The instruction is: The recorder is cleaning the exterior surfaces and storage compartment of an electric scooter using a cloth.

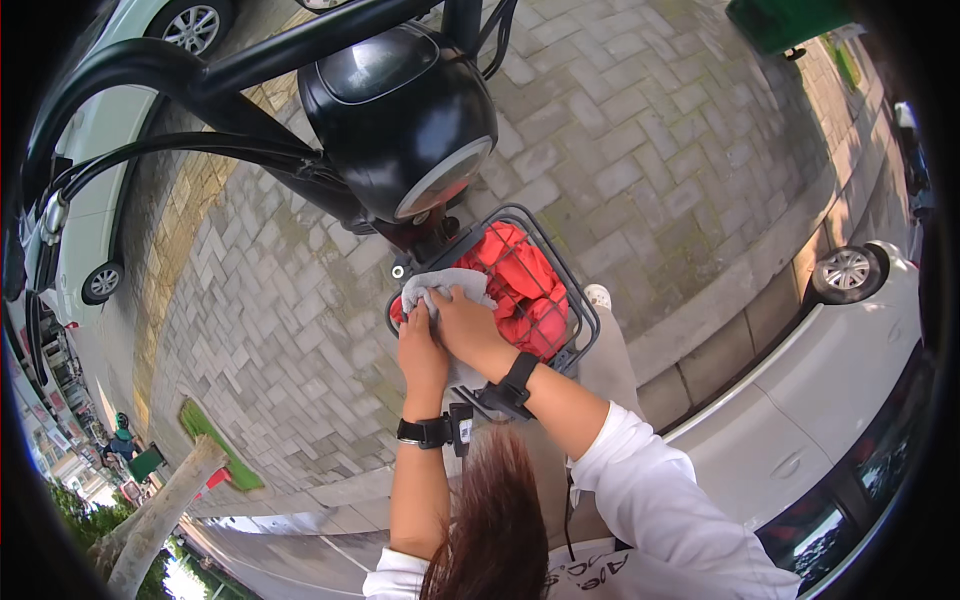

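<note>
Both my hands are together on a grey cloth (450, 283), at the near left part of a dark wire basket (592, 315). My left hand (422, 345) has its fingers bent over the cloth's left side; my right hand (469, 326) presses or grips it from the right, touching the left. Red fabric (525, 285) lies bunched inside the basket. Just beyond the basket is the glossy black headlight housing (397, 112) of a two-wheeler, with its lens facing down toward the basket. Each wrist wears a black strap. My palms and part of the cloth are hidden.
Black handlebar tubes (300, 45) and cables (195, 142) reach across the upper left. Herringbone paving (615, 135) surrounds the two-wheeler. A pale car (795, 405) stands at the right, another (90, 202) at the left. A tree trunk (165, 495) rises at the lower left; a green bin-like object (787, 22) is at the top right.
</note>
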A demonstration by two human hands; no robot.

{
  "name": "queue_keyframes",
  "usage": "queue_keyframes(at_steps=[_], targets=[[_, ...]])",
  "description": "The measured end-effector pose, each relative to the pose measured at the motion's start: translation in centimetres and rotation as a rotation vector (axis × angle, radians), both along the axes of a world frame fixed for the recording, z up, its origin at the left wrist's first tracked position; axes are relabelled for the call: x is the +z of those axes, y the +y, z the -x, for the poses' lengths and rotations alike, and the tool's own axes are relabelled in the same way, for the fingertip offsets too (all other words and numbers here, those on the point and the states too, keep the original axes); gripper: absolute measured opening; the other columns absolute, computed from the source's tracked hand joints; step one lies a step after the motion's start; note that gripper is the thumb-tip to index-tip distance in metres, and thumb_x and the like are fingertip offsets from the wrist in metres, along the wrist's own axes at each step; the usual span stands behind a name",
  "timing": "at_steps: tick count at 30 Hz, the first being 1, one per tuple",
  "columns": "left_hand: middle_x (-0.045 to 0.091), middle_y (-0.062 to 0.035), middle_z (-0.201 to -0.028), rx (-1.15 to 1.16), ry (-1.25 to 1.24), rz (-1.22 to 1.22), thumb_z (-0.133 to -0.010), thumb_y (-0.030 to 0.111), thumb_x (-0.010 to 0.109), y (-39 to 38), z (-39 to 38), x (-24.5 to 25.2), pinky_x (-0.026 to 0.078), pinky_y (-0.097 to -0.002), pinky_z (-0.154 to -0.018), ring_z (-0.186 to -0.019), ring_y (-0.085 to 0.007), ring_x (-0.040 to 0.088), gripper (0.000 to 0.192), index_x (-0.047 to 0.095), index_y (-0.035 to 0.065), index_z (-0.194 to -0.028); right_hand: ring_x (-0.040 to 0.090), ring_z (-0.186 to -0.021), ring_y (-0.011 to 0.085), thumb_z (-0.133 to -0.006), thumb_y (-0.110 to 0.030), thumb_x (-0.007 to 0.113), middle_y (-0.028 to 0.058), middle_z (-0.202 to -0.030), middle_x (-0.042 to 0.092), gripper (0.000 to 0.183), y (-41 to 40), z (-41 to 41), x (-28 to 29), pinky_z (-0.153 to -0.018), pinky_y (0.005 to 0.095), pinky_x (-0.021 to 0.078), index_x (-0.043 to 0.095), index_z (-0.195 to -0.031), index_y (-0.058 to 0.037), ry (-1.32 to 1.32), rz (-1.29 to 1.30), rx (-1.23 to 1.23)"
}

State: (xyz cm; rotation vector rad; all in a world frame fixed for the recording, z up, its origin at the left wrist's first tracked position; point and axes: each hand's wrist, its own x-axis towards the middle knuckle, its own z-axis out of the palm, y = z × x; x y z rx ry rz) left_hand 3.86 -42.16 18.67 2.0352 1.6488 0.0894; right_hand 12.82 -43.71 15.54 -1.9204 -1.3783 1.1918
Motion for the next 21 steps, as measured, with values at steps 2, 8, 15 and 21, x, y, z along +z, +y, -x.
queue_keyframes(at_steps=[2, 8, 15, 21], targets=[[0.054, -0.0165, -0.108, 0.036, 0.015, 0.084, -0.073, 0.0, 0.045, -0.6, -0.3, -0.4, 0.042, -0.0378, -0.078, -0.09, -0.0328, 0.051, 0.044, 0.046, 0.0008, -0.117, 0.055, -0.079, 0.0319, -0.073, -0.011, 0.05, 0.013, -0.098, 0.048, 0.038, -0.3, -0.8, -0.2, -0.062, 0.0432, 0.0448, 0.049, -0.111, -0.0103, -0.074, 0.011, 0.074], [0.05, -0.0173, -0.113, 0.052, -0.17, -0.113, -0.071, -0.004, 0.045, -3.5, 0.0, -3.0, 0.042, -0.0387, -0.077, -0.09, -0.0338, 0.05, 0.043, 0.05, 0.0014, -0.113, 0.055, -0.076, 0.0334, -0.071, -0.012, 0.053, 0.0131, -0.094, 0.047, 0.036, -3.2, -1.2, -1.2, -0.061, 0.0432, 0.0451, 0.05, -0.107, -0.0088, -0.165, -0.17, 0.071], [0.048, -0.0182, -0.117, 0.067, -0.102, -0.001, -0.068, 0.001, 0.052, -12.4, 0.0, -2.6, 0.044, -0.0377, -0.076, -0.09, -0.0343, 0.051, 0.039, 0.054, -0.0003, -0.106, 0.054, -0.07, 0.0363, -0.071, -0.01, 0.053, 0.0153, -0.092, 0.046, 0.036, -10.5, -1.6, 1.1, -0.06, 0.0428, 0.0457, 0.053, -0.107, -0.0084, -0.177, 0.047, 0.146], [0.047, -0.0187, -0.116, 0.041, -0.357, -0.007, -0.069, -0.001, 0.051, -10.3, 1.4, -1.7, 0.044, -0.038, -0.078, -0.093, -0.0335, 0.051, 0.045, 0.048, -0.0006, -0.113, 0.052, -0.074, 0.0337, -0.069, -0.003, 0.048, 0.0153, -0.089, 0.044, 0.046, -10.1, -2.5, 3.3, -0.064, 0.0386, 0.0436, 0.051, -0.114, -0.0085, -0.05, 0.014, 0.061]])
